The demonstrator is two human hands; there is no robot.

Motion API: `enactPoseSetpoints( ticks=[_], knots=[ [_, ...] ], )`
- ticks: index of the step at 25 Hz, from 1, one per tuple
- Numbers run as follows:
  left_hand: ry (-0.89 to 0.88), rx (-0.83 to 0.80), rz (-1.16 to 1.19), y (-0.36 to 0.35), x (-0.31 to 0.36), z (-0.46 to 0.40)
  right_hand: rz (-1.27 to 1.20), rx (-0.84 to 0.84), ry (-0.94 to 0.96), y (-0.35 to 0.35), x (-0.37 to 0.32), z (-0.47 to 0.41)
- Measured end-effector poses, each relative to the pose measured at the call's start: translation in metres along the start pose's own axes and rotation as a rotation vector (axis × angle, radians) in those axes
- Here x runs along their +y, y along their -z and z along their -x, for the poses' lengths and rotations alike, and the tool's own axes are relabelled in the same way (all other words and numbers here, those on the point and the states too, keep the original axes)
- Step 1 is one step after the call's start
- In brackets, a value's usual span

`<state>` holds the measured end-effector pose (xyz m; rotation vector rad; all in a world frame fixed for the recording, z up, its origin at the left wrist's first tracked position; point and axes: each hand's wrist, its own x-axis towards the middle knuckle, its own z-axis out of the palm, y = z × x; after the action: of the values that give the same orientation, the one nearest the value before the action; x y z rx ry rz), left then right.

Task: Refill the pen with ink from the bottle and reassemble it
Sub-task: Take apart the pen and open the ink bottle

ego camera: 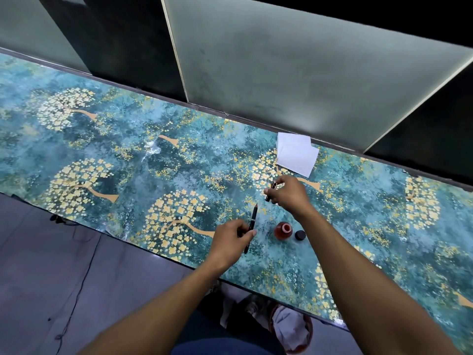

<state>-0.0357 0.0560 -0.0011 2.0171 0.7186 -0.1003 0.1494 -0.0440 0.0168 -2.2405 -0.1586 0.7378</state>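
Note:
My left hand (231, 238) pinches a slim black pen (252, 221) near its lower half, nib end pointing away from me over the table. My right hand (289, 192) holds the pen's dark cap (271, 192) between its fingertips, a short way beyond the nib and apart from it. A small round ink bottle (282, 230) with reddish ink stands open on the table between my forearms. Its black lid (300, 235) lies just to its right.
The table (128, 155) carries a teal covering with gold tree prints. White folded tissue (295, 153) lies near the far edge behind my right hand. Frosted glass panels rise behind the table. A cable trails on the grey floor at left.

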Motion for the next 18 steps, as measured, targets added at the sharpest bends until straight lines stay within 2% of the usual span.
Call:
enactPoseSetpoints(
  ticks=[5, 10, 13, 18],
  knots=[
    [0.017, 0.001, -0.014, 0.005, -0.002, 0.005, 0.496, -0.076, -0.003, -0.018, 0.013, -0.012],
    [0.037, 0.009, -0.022, 0.008, -0.002, 0.001, 0.575, -0.024, 0.007, -0.024, 0.007, -0.011],
    [0.046, 0.008, 0.011, 0.008, 0.002, -0.008, 0.425, 0.032, 0.029, -0.02, 0.004, -0.012],
    [0.03, 0.036, 0.013, 0.001, 0.019, -0.024, -0.084, -0.031, 0.064, -0.001, -0.001, 0.01]
  ],
)
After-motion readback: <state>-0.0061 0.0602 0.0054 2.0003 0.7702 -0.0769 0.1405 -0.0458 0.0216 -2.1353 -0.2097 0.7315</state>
